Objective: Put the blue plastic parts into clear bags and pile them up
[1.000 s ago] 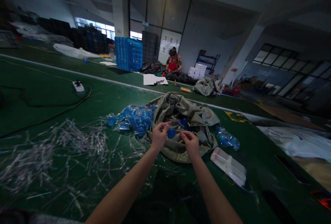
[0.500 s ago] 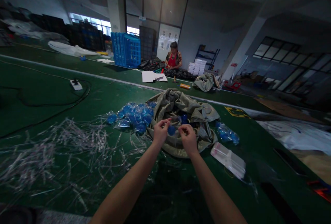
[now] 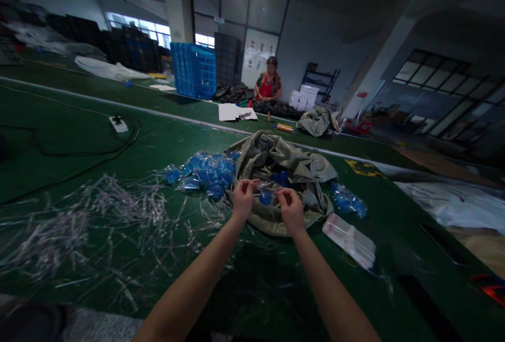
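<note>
Between my hands hangs a small clear plastic bag (image 3: pixel 265 197) with a round blue piece inside. My left hand (image 3: pixel 243 200) pinches its left upper corner. Finger and thumb of my right hand (image 3: pixel 291 209) are closed on the opposite corner. Just behind and below lies a grey-green cloth sack (image 3: pixel 282 152), its mouth open, with darker blue pieces (image 3: pixel 281 178) inside. Left of the sack is a heap of bagged blue pieces (image 3: pixel 213 171). A few more bagged blue pieces (image 3: pixel 349 200) lie to its right. Close to my right forearm rests a stack of clear bags (image 3: pixel 349 241).
Thin clear plastic strips (image 3: pixel 118 205) are strewn over the green table (image 3: pixel 165 142) at left. A power strip (image 3: pixel 118 124) with a black cable lies beyond. A blue crate (image 3: pixel 193 71) stands across the table, near a seated person (image 3: pixel 269 81) in a red apron. A phone (image 3: pixel 444 244) lies right.
Both hands have spread slightly apart, with the bag and blue piece stretched between them. The whole view has shifted a little.
</note>
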A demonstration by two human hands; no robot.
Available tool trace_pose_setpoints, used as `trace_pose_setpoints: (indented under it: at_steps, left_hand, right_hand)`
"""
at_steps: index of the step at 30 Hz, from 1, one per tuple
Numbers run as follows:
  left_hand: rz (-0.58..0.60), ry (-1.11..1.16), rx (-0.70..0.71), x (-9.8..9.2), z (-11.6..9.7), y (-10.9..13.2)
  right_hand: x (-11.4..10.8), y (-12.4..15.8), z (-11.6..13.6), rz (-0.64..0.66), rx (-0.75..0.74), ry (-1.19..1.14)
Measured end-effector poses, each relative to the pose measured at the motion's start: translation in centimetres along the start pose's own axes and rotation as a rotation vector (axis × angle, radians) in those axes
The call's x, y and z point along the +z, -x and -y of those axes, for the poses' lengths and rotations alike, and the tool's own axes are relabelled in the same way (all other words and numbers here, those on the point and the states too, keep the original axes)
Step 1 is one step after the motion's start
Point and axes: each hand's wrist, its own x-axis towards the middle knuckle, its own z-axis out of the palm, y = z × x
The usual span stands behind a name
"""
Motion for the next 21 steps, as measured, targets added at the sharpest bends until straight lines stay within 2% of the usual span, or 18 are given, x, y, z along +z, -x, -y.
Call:
trace_pose_setpoints:
  at_steps: [3, 6, 11, 21]
  left_hand:
    - [0.012, -0.016, -0.036, -0.2, 0.1, 0.4]
    - [0.061, -0.030, -0.070, -0.3, 0.0, 0.7]
    - [0.098, -0.044, -0.148, -0.3, -0.1, 0.8]
    - [0.107, -0.045, -0.197, -0.7, -0.1, 0.8]
  right_hand:
    - [0.0, 0.0, -1.0, -0.018, 0.141, -0.094]
    - [0.2, -0.1, -1.6, -0.021, 0.182, -0.128]
    - [0.6, -0.1, -2.4, -0.018, 0.328, -0.321]
    - [0.7, -0.1, -2.3, 0.014, 0.345, -0.343]
